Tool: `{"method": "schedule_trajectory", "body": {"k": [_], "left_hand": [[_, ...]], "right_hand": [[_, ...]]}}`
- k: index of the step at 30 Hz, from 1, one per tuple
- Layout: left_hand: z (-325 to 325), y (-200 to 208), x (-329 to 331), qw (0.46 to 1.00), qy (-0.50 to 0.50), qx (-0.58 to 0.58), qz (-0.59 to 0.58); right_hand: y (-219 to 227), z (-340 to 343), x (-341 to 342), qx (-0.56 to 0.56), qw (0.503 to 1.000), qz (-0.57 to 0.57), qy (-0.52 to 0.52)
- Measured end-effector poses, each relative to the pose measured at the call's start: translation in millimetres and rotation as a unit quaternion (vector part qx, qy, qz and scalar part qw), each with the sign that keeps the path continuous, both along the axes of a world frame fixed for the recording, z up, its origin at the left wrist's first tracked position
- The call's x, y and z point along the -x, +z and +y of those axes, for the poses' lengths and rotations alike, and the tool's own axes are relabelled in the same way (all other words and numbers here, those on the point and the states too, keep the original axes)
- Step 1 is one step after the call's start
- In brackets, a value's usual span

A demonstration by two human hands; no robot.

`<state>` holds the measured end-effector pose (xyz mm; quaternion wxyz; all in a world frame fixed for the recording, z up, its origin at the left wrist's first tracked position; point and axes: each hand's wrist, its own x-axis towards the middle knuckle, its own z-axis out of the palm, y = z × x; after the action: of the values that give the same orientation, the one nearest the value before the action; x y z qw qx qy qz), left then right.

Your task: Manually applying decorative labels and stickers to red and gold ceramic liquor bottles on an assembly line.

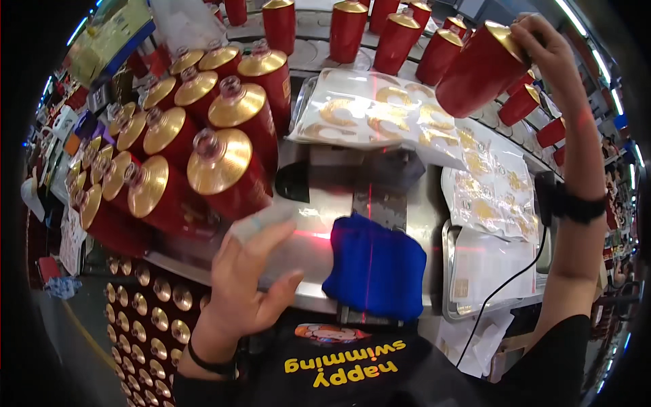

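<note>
At the upper right my right hand (542,51) is closed round the top of a red bottle (480,73) with a gold shoulder, holding it tilted; its neck is hidden by the fingers. My left hand (247,278) is open, thumb and fingers apart, with nothing in it, over the near edge of the metal worktop (308,268). A pale covering wraps some of its fingertips. To its right lies a blue cloth pad (376,268), crossed by thin red light lines. Just beyond the left hand stands a group of red bottles (227,169) with gold shoulders and clear necks.
Sheets of gold stickers (380,108) rest on a metal tray behind the pad, with more sticker sheets (488,183) to the right. A conveyor (308,47) carrying red bottles runs along the back. A black cord (512,281) hangs from my right wristband. Several bottles (159,319) stand low at left.
</note>
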<state>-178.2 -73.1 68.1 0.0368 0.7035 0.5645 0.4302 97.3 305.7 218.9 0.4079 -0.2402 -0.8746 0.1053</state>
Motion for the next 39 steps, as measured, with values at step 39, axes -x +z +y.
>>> {"method": "schedule_trajectory", "body": {"k": [39], "left_hand": [[23, -78, -27, 0.951, -0.031, -0.065, -0.299]], "right_hand": [[-213, 58, -5, 0.485, 0.807, -0.190, -0.280]]}}
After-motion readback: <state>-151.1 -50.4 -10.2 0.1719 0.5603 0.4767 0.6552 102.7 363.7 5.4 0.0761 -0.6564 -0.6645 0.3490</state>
